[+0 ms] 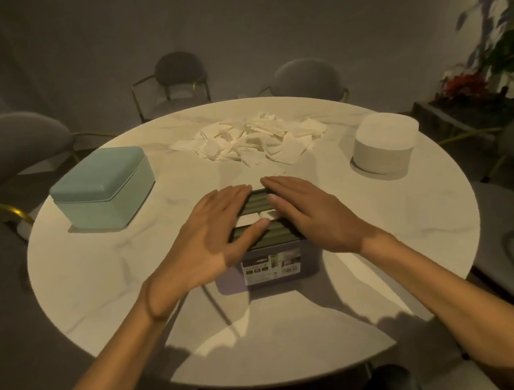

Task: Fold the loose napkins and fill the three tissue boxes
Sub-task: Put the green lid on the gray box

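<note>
Green box: a closed mint-green tissue box [102, 188] sits on the left of your round white table [98, 277], well apart from your hands.
Left hand: your left hand [208, 232] lies flat on the ribbed lid of the purple box [270, 270] with fingers straight, gripping nothing; its thumb reaches toward the lid's slot.
Purple box: this tissue box stands at the table's middle, nearest you, label facing you, with white napkin [253, 217] showing in the slot between your 2 hands.
Loose napkins: a heap of white napkins [252, 140] lies beyond the purple box, toward the far edge.
Right hand: your right hand [312, 212] presses flat on the same lid, fingers extended, holding nothing.
White box: a round white tissue box [384, 143] stands on the right of the table.
</note>
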Demonstrator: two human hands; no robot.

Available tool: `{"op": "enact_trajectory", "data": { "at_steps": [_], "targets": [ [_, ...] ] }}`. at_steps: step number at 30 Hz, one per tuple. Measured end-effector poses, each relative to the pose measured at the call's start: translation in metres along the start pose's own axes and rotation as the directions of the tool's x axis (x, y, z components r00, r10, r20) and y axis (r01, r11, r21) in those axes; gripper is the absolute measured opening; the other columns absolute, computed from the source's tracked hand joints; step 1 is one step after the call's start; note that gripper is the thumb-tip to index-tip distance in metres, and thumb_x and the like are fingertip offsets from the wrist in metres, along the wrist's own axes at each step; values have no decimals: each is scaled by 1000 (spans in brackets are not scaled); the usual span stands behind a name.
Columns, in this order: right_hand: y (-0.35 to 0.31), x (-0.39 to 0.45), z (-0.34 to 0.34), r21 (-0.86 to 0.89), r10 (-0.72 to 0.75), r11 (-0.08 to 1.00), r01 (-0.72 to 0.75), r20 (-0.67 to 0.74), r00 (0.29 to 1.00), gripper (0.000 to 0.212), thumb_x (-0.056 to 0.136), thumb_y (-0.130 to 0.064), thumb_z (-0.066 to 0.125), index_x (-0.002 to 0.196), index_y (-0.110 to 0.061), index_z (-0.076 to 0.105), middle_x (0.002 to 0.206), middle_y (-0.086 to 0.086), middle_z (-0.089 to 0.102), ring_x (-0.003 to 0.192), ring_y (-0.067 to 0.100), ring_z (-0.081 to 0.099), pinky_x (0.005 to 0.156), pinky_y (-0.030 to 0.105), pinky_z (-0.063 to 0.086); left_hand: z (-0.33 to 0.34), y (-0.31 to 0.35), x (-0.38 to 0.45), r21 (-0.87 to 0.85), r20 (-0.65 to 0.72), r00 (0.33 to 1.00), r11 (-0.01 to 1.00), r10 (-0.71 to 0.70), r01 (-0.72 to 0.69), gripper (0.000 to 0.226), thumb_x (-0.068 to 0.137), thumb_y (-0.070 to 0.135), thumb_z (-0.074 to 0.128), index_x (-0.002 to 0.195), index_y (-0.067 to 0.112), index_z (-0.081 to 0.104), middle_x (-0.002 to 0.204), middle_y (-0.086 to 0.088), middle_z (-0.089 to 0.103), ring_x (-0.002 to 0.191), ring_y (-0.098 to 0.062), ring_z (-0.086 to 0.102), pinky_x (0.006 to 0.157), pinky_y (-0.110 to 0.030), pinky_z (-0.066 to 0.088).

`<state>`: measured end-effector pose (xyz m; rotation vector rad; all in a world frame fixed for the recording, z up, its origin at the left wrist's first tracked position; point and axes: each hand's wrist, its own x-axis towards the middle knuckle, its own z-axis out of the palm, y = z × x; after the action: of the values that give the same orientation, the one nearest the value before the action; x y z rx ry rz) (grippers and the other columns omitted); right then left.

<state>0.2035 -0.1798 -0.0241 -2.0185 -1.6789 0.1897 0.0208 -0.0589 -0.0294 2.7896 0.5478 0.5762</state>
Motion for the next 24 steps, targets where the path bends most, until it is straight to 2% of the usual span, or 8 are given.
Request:
{"op": "enact_trajectory", "data": {
  "at_steps": [5,9,12,15,19,20,22,24],
  "targets": [
    [5,3,6,148,-20,989,32,-80,997,46,109,-39,36,150,-21,48,151,-5,49,139,8,36,116,21,23,3,0,-4,-58,-65,997,998,-39,35,76,95,73,34,152,24,48,150,5,54,135,-9,43,109,-18,25],
    [12,7,1,234,2,972,20,-90,996,41,110,-36,38,144,-22,55,141,-9,55,124,-4,41,103,4,26,2,3,2,-60,-30,998,997,-60,58,81,92,78,29,154,28,43,151,8,51,135,-8,41,109,-25,30],
    [26,17,-12,268,90,961,-74,-49,995,42,109,-42,38,143,-24,54,143,-6,56,126,7,49,106,20,36,-6,-1,18,-138,121,991,987,-62,79,88,88,83,21,158,32,37,160,8,40,141,-8,34,120,-35,27],
    [55,31,-29,221,170,965,-143,-111,979,46,108,-45,37,139,-19,60,141,-1,61,127,16,54,99,24,37,-7,-4,29,-162,228,973,983,-46,85,83,91,82,20,160,37,30,160,11,34,139,-8,34,120,-33,29],
    [107,37,-57,328,439,884,-333,-336,833,52,106,-52,36,144,-21,53,150,3,52,130,23,52,103,34,42,12,14,48,22,120,984,992,-130,128,64,104,59,19,161,34,28,146,4,42,124,-15,45,104,-31,43],
    [122,35,-61,237,469,882,-408,-351,810,52,105,-52,38,148,-24,47,155,3,46,133,24,49,107,38,40,15,21,53,51,78,986,988,-150,146,58,106,51,35,160,27,35,144,-3,46,122,-22,50,98,-35,48],
    [152,29,-66,-159,454,846,-508,-285,844,58,105,-53,36,157,-27,30,166,2,25,151,28,27,125,51,18,28,33,67,144,76,991,985,-111,99,66,92,26,76,149,8,49,137,-21,56,107,-37,60,76,-41,58],
    [178,25,-63,-316,425,813,-489,-252,869,63,105,-56,28,160,-27,20,170,-1,14,157,27,10,127,54,2,48,38,91,222,58,988,967,-142,126,65,99,20,64,155,6,35,147,-23,46,114,-39,53,77,-40,54]
  ]
}}
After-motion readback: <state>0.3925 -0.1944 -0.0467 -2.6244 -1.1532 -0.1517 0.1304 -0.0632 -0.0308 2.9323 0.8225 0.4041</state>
